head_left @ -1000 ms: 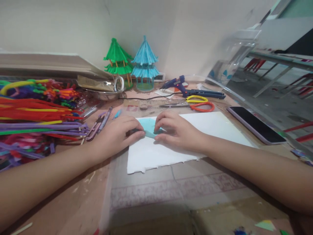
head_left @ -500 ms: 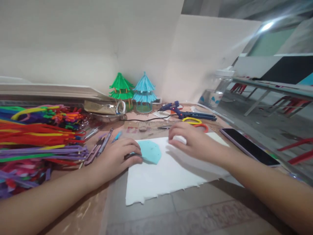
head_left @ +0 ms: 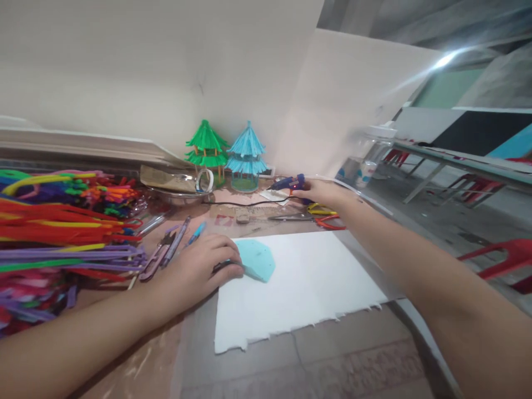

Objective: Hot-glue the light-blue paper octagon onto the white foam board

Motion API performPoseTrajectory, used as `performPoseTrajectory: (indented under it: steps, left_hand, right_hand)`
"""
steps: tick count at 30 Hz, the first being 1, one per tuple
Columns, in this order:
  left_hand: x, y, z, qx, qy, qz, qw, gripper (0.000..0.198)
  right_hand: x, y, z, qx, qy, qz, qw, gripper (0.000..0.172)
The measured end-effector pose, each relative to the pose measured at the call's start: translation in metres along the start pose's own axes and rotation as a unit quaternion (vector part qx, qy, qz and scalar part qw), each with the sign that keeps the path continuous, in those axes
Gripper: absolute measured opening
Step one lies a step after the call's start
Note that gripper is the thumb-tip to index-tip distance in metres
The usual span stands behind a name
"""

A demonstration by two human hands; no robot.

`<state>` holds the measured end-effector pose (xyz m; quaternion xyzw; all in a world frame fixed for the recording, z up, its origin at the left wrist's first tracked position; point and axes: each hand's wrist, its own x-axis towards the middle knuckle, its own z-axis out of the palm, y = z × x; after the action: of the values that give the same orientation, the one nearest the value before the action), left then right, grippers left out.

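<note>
My left hand is closed on the left edge of a light blue, many-sided flat piece, perhaps foam or card. Something dark shows between its thumb and fingers, too hidden to name. The blue piece lies over the left part of a white sheet with a ragged front edge. Stretched toward the back of the table, my right hand is round the handle of a dark blue glue gun, whose nozzle points left over a small white scrap. Its grip is mostly covered by my fingers.
Scissors with yellow and red handles lie below my right wrist. Green and blue pagoda models stand by the wall. Colourful pipe cleaners fill the left side, near a metal bowl and utility knives.
My right hand has moved from above the white sheet back to the glue gun and taken hold of its handle. My left hand stays at the blue piece.
</note>
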<state>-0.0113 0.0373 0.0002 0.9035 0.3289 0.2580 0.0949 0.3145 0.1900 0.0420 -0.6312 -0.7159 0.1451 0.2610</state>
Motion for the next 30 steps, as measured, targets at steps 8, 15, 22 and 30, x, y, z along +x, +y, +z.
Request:
performPoseTrajectory:
  steps: [8,15,22,30]
  left_hand:
    - [-0.001,0.001,0.001,0.0,0.003,0.01,1.0,0.026]
    - [0.0,-0.001,0.0,0.004,0.005,0.021,1.0,0.028]
    - [0.004,-0.014,-0.005,-0.027,-0.028,0.03,0.999,0.024]
    - [0.007,-0.013,-0.004,-0.046,-0.027,0.005,0.999,0.021]
  right_hand:
    - [0.009,-0.026,0.027,-0.042,-0.005,0.07,0.997,0.024]
    - [-0.005,-0.029,0.005,0.033,-0.016,0.04,0.999,0.02]
    - [-0.058,-0.038,-0.016,0.173,-0.028,-0.05,0.983,0.02]
    - [-0.136,-0.052,-0.023,0.074,-0.176,-0.156,0.969,0.035]
